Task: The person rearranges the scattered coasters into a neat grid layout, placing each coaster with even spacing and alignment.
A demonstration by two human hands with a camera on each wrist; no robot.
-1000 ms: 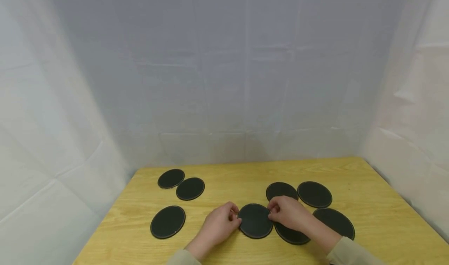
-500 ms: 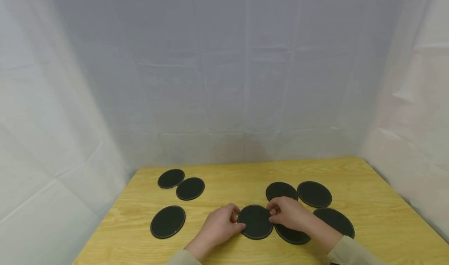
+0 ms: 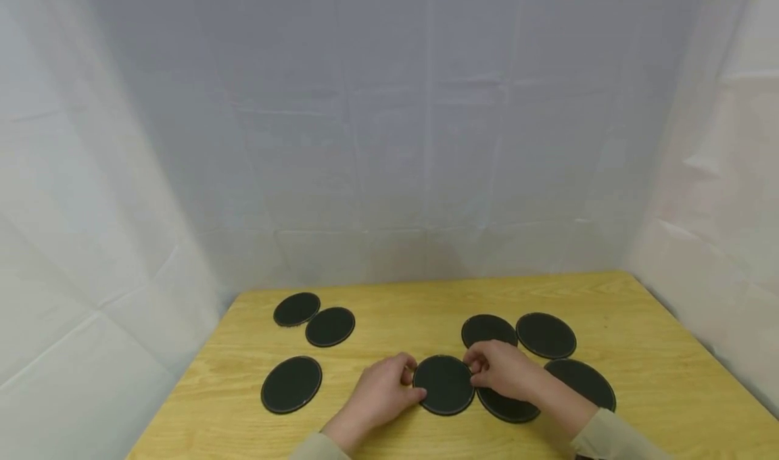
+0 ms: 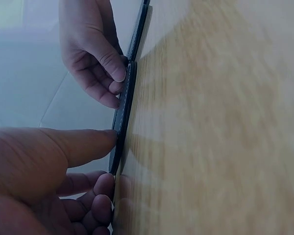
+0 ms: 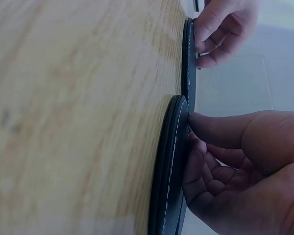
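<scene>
A round black coaster [image 3: 444, 384] with pale stitching lies on the wooden table [image 3: 402, 314], near its front edge. My left hand [image 3: 409, 379] pinches the coaster's left rim, and my right hand [image 3: 475, 369] pinches its right rim. The left wrist view shows the coaster edge-on [image 4: 123, 112], with my left thumb [image 4: 83, 144] on it and the right hand's fingers [image 4: 105, 73] farther along. In the right wrist view the coaster's rim [image 5: 190, 73] overlaps another black coaster [image 5: 169, 171], which lies under my right hand [image 5: 196, 122].
More black coasters lie around: three on the left [image 3: 296, 309] [image 3: 330, 327] [image 3: 291, 384], and several on the right [image 3: 488, 330] [image 3: 546, 335] [image 3: 581, 382] [image 3: 508, 406]. White sheeting [image 3: 389, 142] hangs behind and beside the table.
The held coaster has shifted very slightly toward me and to the right. Both hands stay on its rim.
</scene>
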